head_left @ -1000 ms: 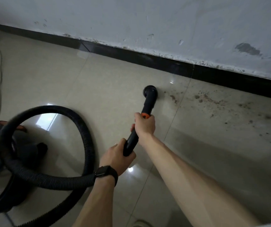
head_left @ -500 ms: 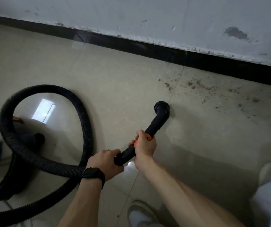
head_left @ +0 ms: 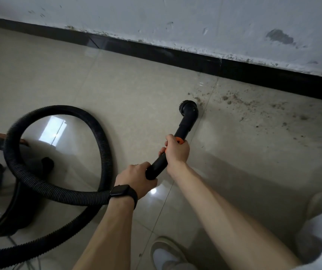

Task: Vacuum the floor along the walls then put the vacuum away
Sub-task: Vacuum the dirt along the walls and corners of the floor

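right hand [head_left: 176,151] curled round the vacuum wand [head_left: 184,128] at its orange collar | left hand [head_left: 136,179] grips the wand's rear end | brush nozzle [head_left: 189,108] on the floor at frame centre, just beside dirt [head_left: 251,104] below the black skirting [head_left: 175,53]

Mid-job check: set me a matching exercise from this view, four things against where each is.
1. brush nozzle
2. hose
3. dirt
4. watch

A. behind the left hand gripping the wand
B. looped on the floor, left side
C. strewn by the baseboard, right of the nozzle
D. at the dirt's left edge

Pairs: 1-D, 2-B, 3-C, 4-A
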